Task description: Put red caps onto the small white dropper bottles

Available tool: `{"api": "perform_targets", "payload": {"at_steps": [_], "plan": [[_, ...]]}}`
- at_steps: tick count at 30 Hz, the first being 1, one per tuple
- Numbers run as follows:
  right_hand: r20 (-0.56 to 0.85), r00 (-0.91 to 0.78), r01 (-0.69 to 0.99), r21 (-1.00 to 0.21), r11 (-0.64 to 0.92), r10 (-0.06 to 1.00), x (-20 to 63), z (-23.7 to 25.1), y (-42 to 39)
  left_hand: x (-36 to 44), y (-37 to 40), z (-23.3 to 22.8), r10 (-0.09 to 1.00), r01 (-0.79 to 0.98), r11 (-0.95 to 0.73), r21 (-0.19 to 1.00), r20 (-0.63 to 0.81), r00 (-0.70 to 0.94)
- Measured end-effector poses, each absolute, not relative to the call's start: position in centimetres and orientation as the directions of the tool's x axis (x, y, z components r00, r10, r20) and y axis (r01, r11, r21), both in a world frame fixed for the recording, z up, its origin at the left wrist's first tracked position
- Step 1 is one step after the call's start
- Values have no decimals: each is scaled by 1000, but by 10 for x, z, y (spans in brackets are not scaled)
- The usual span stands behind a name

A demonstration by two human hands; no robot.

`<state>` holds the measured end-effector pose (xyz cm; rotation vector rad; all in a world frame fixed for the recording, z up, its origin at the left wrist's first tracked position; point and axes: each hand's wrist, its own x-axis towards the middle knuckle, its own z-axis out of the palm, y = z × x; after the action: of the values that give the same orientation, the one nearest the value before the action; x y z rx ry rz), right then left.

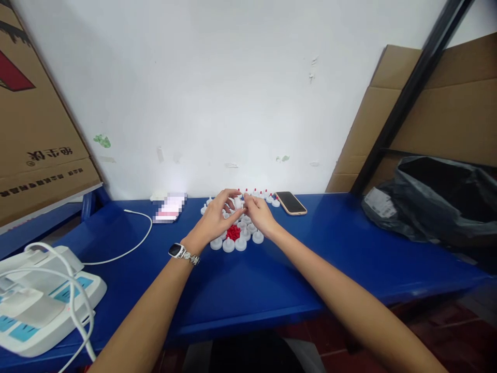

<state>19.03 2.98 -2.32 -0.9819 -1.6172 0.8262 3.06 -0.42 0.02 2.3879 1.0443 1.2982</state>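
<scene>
My left hand [219, 217] is closed, thumb and fingers round a white plastic nozzle cap [238, 203]. Close against it, my right hand [261, 213] pinches at the cap's tip; whatever lies between those fingertips is too small to make out. Below both hands is a heap of small red tip caps [233, 232]. Several white nozzle caps [240, 243] stand upright around the heap, some partly hidden by my hands. Farther back, toward the wall, is a row of white nozzle caps with red tips [275, 202].
A phone [291, 203] lies right of the caps on the blue table [248, 295]. Another lit phone [170, 207] is at back left, with a white cable [145, 241] nearby. A power strip [50, 300] sits at left, a dark plastic bag [423, 197] at right.
</scene>
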Motion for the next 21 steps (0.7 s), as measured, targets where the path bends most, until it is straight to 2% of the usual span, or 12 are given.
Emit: {"api": "perform_targets", "payload": {"at_steps": [4,11,13,18,21], "plan": [[416,-131,199,-878,435,900,186,-19,24,30,-2,1,690,461,-717,523,626,363],[538,-51,304,-794,526,842,195,-7,19,5,13,1,838,253,-546,799,522,160],[536,-108,381,-756,533,837,203,-9,22,-5,17,0,842,285,-539,793,520,145],[430,-457,554,-548,627,779,204,-15,17,-7,16,-6,822,467,-568,678,499,276],[399,-450,560,-570,601,799,201,-12,13,-1,13,-7,816,526,-575,627,491,307]]}}
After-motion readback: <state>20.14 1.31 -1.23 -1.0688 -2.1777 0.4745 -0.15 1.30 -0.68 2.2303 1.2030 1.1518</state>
